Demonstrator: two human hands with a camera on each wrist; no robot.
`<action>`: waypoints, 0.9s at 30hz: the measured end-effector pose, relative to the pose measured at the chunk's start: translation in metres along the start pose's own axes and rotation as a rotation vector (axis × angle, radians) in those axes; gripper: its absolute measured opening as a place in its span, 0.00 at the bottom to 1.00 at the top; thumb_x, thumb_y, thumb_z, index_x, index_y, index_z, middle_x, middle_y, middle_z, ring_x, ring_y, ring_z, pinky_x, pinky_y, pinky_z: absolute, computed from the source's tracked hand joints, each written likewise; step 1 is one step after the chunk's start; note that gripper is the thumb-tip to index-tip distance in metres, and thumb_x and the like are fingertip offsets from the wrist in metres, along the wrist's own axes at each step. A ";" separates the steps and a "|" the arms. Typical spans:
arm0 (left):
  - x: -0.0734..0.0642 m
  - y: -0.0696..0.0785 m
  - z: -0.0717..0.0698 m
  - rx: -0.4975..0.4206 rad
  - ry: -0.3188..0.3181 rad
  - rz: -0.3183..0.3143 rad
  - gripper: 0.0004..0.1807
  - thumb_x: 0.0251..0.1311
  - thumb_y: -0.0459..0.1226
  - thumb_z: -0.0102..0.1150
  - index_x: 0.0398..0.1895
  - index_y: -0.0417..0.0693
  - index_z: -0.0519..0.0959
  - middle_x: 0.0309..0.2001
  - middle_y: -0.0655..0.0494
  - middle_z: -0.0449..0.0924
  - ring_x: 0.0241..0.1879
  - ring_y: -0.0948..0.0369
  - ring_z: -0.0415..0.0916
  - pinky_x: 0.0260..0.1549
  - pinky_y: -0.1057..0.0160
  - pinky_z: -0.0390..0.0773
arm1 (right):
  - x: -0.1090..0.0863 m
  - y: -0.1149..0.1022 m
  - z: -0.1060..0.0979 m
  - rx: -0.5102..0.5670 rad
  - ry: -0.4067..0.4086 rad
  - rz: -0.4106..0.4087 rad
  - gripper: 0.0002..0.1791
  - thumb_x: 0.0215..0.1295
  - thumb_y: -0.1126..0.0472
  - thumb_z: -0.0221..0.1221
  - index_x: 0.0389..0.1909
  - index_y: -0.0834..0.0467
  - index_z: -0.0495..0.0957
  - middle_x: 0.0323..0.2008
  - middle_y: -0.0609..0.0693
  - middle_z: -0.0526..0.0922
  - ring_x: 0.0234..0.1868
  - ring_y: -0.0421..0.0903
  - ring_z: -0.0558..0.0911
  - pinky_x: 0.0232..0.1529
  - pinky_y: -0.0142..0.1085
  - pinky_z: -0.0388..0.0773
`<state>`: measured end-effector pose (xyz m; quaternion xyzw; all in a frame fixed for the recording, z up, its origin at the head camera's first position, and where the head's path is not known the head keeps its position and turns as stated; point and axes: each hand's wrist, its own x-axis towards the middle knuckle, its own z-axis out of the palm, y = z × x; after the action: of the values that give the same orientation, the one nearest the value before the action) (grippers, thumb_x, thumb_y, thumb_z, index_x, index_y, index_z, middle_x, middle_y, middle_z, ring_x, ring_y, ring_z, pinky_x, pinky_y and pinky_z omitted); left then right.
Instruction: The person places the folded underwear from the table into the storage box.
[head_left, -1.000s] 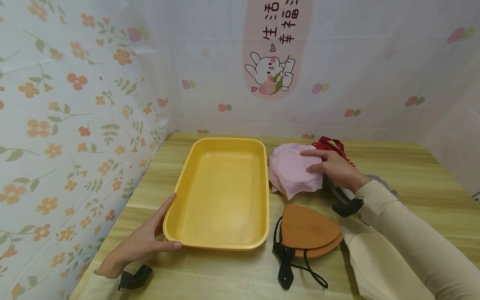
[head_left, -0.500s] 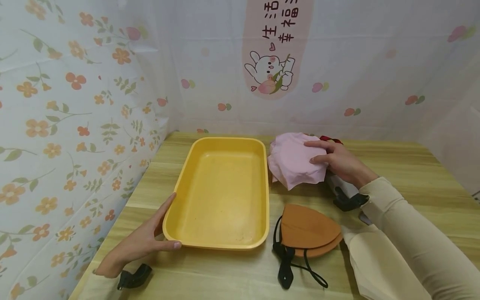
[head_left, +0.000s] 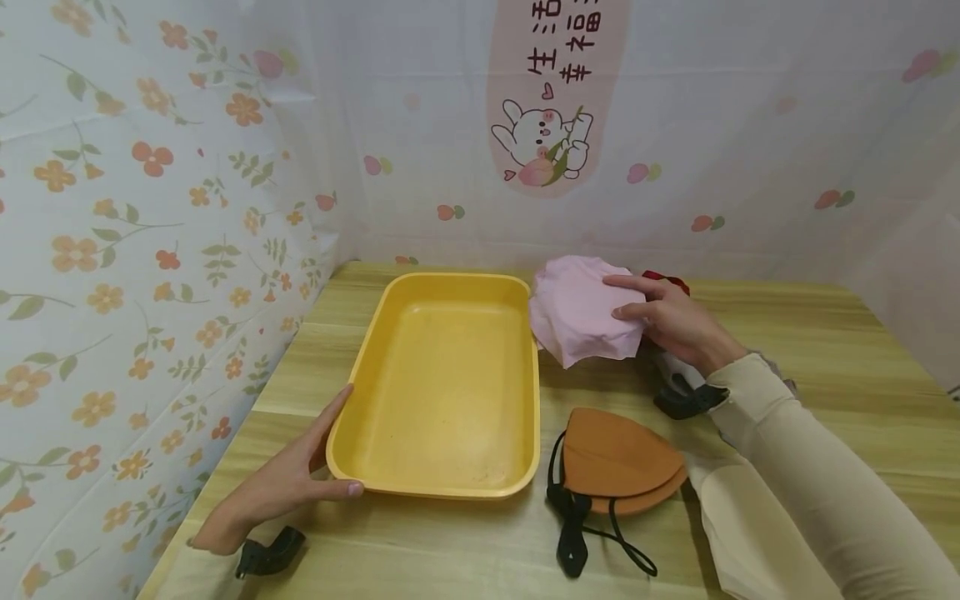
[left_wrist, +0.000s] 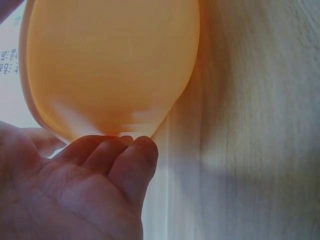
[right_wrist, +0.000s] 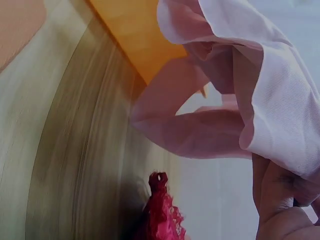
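Note:
My right hand (head_left: 678,325) holds a thin pale pink cloth item (head_left: 577,308) by its right side, raised at the tray's back right corner. The right wrist view shows the pink cloth (right_wrist: 290,105) with a looping band hanging under it, fingers partly tucked beneath the fabric. A yellow rectangular tray (head_left: 537,433) lies to the left, nothing inside it. At its front left corner my left hand (head_left: 285,492) grips the wall, thumb along the front edge. In the left wrist view the curled fingers (left_wrist: 135,165) press against the tray's outside.
An orange folded fabric piece (head_left: 615,458) with black cords lies right of the tray. Red lacy cloth (head_left: 671,283) sits behind the right hand, grey cloth (head_left: 780,375) partly under that wrist. Beige fabric (head_left: 750,517) lies under the right forearm. Patterned curtains bound the table's back and left.
The right hand has lifted the pink cloth off its spot, away from me, then shifted it slightly left toward the tray. The left hand and tray stay put.

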<state>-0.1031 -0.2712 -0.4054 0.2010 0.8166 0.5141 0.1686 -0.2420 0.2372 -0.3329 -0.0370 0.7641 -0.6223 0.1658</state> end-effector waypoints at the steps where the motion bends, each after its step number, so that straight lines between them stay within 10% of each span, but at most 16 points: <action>1: 0.000 0.000 0.000 0.002 0.001 0.001 0.63 0.59 0.36 0.70 0.82 0.63 0.30 0.81 0.37 0.27 0.77 0.35 0.41 0.59 0.84 0.60 | 0.001 -0.001 0.001 0.005 0.003 0.001 0.34 0.72 0.63 0.56 0.77 0.54 0.60 0.81 0.53 0.43 0.53 0.46 0.69 0.45 0.27 0.79; 16: -0.001 0.001 -0.001 0.010 0.003 0.006 0.63 0.59 0.36 0.70 0.82 0.62 0.31 0.81 0.37 0.28 0.76 0.35 0.43 0.59 0.83 0.61 | 0.007 -0.011 0.015 0.113 0.027 0.013 0.35 0.69 0.63 0.61 0.76 0.52 0.63 0.66 0.46 0.62 0.43 0.41 0.77 0.42 0.28 0.82; 27: -0.001 0.001 -0.001 0.022 0.010 0.002 0.62 0.59 0.36 0.71 0.82 0.63 0.32 0.82 0.39 0.30 0.76 0.43 0.49 0.60 0.83 0.63 | 0.013 -0.022 0.032 0.118 0.004 -0.011 0.34 0.70 0.65 0.59 0.76 0.53 0.63 0.77 0.52 0.51 0.50 0.45 0.72 0.44 0.25 0.80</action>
<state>-0.1029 -0.2721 -0.4038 0.2010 0.8229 0.5062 0.1619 -0.2479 0.1991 -0.3203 -0.0301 0.7260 -0.6675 0.1628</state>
